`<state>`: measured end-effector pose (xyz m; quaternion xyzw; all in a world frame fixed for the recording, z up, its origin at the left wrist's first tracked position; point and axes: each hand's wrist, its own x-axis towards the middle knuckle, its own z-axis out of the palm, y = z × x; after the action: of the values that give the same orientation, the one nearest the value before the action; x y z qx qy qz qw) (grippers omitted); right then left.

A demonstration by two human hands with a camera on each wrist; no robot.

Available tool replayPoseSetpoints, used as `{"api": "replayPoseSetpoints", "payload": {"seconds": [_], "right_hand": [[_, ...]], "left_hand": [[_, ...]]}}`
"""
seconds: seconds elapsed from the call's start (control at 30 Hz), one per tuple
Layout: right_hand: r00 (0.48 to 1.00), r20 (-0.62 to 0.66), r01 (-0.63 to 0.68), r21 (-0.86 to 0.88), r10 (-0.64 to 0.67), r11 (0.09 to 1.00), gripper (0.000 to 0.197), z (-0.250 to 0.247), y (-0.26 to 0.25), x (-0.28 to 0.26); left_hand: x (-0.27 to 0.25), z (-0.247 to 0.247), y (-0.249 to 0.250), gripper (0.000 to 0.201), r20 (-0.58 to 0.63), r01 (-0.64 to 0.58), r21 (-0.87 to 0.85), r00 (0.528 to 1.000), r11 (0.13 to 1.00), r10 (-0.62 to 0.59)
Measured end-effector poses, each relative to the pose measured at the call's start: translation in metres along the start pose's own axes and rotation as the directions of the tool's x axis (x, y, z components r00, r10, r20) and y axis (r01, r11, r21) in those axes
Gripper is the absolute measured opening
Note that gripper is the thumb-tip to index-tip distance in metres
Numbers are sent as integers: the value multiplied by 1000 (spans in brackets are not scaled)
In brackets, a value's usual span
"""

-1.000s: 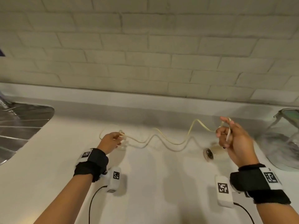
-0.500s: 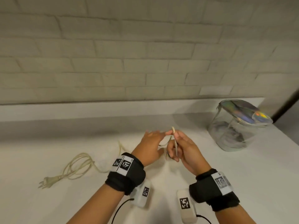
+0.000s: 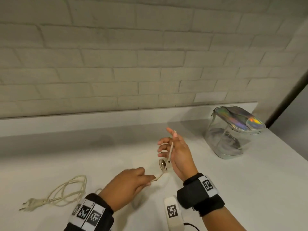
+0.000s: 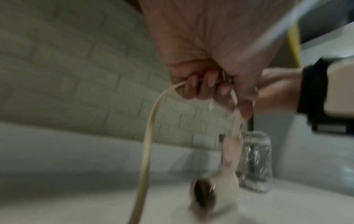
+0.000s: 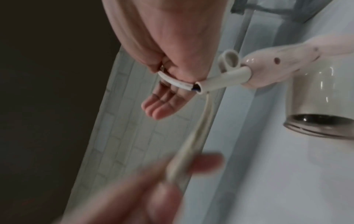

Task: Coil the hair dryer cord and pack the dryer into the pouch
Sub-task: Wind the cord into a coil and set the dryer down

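The left hand (image 3: 128, 182) pinches the cream cord (image 3: 159, 176) between thumb and curled fingers (image 4: 207, 82), low over the desk (image 3: 250, 189). The right hand (image 3: 179, 152) is raised, palm turned inward; the cord runs up across it and is held in the crook of the thumb, while its four fingers (image 5: 159, 107) stay straight and loosely spread.

Counted: one hair dryer (image 3: 164, 164), one cord, one plug (image 3: 27, 205), one pouch (image 3: 233, 132), two hands.

The dryer is small, glossy and cream, with a short barrel ending in a dark metal-rimmed mouth, and a hanging loop (image 5: 229, 59) at the foot of its handle, where a thick sleeve lets the cord out. It sits just below the right palm; whether it rests on the desk or hangs from the cord cannot be told. The cord is flat and pale. Behind the left wrist it trails into a loose heap of loops on the desk to the left, ending in a two-pin plug.

The pouch stands on the desk well to the right, near the wall, clear-walled with an iridescent zipped top.
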<state>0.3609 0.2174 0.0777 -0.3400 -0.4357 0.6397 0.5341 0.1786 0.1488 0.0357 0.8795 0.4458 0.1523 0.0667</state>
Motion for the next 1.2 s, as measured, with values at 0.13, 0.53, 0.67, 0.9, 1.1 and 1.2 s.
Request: {"api": "replayPoseSetpoints", "payload": {"seconds": [0.13, 0.53, 0.67, 0.9, 1.1, 1.2], "right_hand": [[993, 113, -4, -345, 45, 939, 28, 21, 20, -11], [936, 220, -299, 84, 275, 951, 22, -9, 7, -3], [953, 231, -210, 28, 198, 977, 18, -8, 3, -1], [977, 164, -111, -141, 133, 984, 24, 11, 4, 7], [944, 279, -111, -235, 176, 966, 27, 19, 12, -2], [921, 302, -160, -288, 248, 944, 31, 25, 12, -6]], "left_hand": [[35, -56, 25, 16, -136, -139, 142, 978, 980, 159], [29, -56, -77, 17, -22, 395, -815, 710, 424, -703], [1, -32, -90, 22, -64, 531, -600, 713, 598, -698], [8, 14, -3, 35, 291, 162, 237, 929, 958, -229], [30, -59, 21, 42, -15, 67, -32, 998, 997, -67], [46, -75, -5, 50, -181, 254, -212, 939, 944, -294]]}}
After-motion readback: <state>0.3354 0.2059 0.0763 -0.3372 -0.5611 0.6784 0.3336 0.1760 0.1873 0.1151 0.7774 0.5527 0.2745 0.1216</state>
